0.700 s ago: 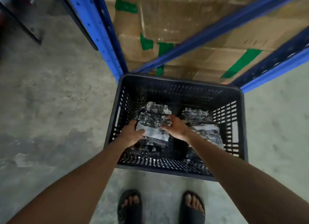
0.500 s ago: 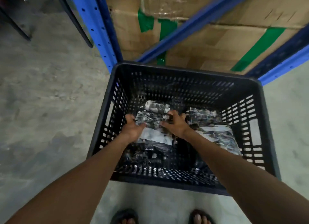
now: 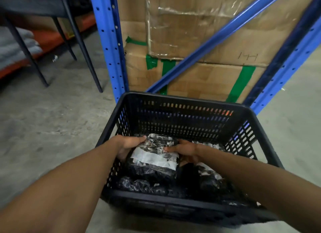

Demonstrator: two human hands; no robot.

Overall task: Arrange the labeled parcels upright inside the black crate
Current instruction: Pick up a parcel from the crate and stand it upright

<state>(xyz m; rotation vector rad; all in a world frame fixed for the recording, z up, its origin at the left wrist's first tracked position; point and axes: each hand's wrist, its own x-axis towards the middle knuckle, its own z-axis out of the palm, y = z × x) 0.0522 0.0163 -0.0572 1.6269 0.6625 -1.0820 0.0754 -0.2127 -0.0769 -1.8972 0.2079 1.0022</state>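
Both hands reach into the crate [image 3: 175, 100], which sits on the floor before a blue rack [image 3: 111, 46]. The left hand [image 3: 127, 145] and right hand [image 3: 184, 150] clasp opposite edges of a black parcel [image 3: 152, 161], fingers curled around it, tipping it label-up, probably to stand it on end. Another parcel [image 3: 209, 176] leans just beside it on the right.

The right forearm [image 3: 243, 178] covers most of the right-hand parcel [image 3: 209, 176] by the black crate [image 3: 173, 100]'s right wall. The held parcel [image 3: 154, 160]'s label is blurred, unreadable. The crate's near rim smears.
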